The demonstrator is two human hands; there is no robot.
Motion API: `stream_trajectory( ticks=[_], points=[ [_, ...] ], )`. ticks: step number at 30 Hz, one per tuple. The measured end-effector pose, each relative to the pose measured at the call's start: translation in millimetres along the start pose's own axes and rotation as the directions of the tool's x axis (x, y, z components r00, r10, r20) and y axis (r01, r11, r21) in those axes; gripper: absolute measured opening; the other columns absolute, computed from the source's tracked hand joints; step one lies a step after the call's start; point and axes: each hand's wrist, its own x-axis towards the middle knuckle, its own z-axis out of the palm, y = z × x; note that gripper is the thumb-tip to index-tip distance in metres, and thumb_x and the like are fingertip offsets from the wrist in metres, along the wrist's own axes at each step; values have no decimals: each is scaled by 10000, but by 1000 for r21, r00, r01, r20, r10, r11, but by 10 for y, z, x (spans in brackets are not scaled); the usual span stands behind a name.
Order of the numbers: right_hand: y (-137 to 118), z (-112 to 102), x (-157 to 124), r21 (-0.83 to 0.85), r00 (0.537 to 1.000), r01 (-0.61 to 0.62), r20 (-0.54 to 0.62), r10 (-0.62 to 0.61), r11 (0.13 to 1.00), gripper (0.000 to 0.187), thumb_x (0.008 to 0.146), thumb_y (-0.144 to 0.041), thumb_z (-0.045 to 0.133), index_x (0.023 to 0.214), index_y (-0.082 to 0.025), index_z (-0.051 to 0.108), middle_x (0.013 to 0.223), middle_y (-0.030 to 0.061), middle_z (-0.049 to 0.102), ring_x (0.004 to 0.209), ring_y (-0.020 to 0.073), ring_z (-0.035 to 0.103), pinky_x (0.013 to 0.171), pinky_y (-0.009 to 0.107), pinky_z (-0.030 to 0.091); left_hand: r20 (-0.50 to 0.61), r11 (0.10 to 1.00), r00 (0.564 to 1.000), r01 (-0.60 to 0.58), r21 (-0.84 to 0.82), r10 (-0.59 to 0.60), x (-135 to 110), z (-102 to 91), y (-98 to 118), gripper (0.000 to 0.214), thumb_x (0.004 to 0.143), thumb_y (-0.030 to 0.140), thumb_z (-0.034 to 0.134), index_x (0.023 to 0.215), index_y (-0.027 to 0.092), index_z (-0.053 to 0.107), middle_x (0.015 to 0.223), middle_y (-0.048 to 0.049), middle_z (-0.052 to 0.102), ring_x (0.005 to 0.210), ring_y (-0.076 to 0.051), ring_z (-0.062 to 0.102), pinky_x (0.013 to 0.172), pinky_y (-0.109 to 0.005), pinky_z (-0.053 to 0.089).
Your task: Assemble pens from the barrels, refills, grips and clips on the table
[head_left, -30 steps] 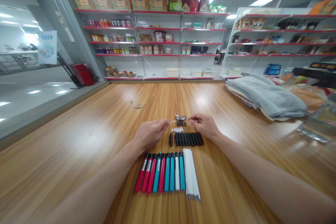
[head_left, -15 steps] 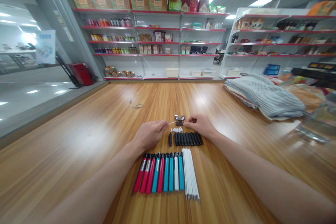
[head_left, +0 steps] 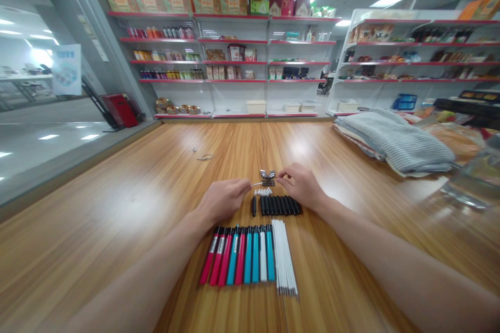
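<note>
My left hand (head_left: 228, 197) is closed in a pinch on a thin white pen refill (head_left: 255, 184), whose end points right towards a cluster of small dark coiled parts (head_left: 268, 182). On the other side of that cluster, the thumb and fingers of my right hand (head_left: 300, 183) are pinched together; whatever is between them is too small to make out. Silver metal pieces (head_left: 267, 173) lie just beyond the coils. Nearer me come small white pieces (head_left: 264, 192), then a row of black tubes (head_left: 280, 205), with a single black tube (head_left: 254, 206) set apart on the left.
Red, teal and white pen barrels (head_left: 237, 257) lie side by side in front of me, with a bundle of white refills (head_left: 284, 257) to their right. Folded striped cloth (head_left: 398, 140) and a clear container (head_left: 474, 179) occupy the right side. Stocked shelves (head_left: 234, 86) stand behind the table.
My right hand has lifted slightly away and shifted right, its fingers pinching more plainly. The refill in my left hand has moved a little to the right.
</note>
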Motion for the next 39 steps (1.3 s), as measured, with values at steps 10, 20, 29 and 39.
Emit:
stream_trajectory(
  ticks=[10, 20, 29, 39],
  points=[
    [-193, -8, 7, -40, 959, 281, 40, -279, 959, 144, 933, -193, 503, 919, -171, 645, 838, 85, 644, 825, 205, 548, 779, 366, 452, -26, 1000, 999, -26, 1, 26, -16, 20, -11, 300, 987, 376, 317, 950, 254, 588, 854, -15, 678, 756, -173, 624, 620, -266, 354],
    [-202, -2, 15, -30, 954, 299, 40, -298, 954, 156, 942, -189, 490, 913, -169, 641, 829, 83, 625, 824, 201, 536, 769, 355, 458, -29, 1000, 999, -20, 8, 20, -14, -1, -3, 290, 983, 372, 335, 954, 255, 598, 875, -16, 684, 769, -174, 628, 623, -265, 363],
    [-275, -2, 14, -25, 946, 322, 41, -321, 946, 163, 945, -191, 483, 929, -180, 644, 846, 82, 630, 835, 203, 534, 772, 362, 456, -36, 1000, 999, -27, 13, 27, -12, 4, 5, 293, 983, 382, 338, 939, 254, 599, 864, -8, 684, 751, -170, 626, 605, -270, 351],
    [-396, 18, 24, -80, 935, 351, 82, -344, 933, 165, 946, -232, 494, 905, -190, 648, 845, 78, 642, 844, 208, 529, 790, 377, 429, -11, 996, 997, -74, -48, 74, -1, -18, 89, 296, 987, 367, 323, 967, 252, 595, 916, -18, 692, 824, -170, 635, 653, -265, 382]
  ],
)
